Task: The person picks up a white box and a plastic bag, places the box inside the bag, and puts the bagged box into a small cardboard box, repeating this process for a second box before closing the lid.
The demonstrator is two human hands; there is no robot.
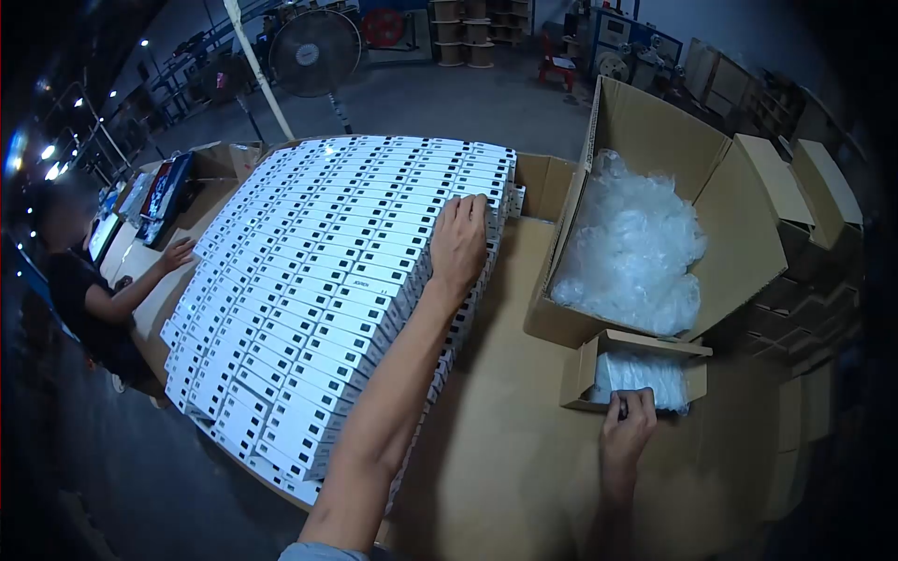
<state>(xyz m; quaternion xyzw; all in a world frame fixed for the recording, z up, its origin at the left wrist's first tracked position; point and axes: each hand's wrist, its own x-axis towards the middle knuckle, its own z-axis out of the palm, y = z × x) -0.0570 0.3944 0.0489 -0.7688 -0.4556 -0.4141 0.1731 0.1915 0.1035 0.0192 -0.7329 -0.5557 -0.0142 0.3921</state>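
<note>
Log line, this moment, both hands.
left hand: on white boxes | right hand: at small carton | inside: wrapped items | big carton: clear plastic | grips: unclear

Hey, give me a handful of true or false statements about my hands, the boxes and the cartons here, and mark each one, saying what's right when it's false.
1. The left hand is on the white boxes. True.
2. The big carton is closed. False: the big carton is open, with clear plastic inside.
3. The right hand is at the near side of the small carton. True.
4. The small carton has nothing in it. False: clear-wrapped items lie in it.
5. Another person has a hand close to the white boxes. True.
</note>
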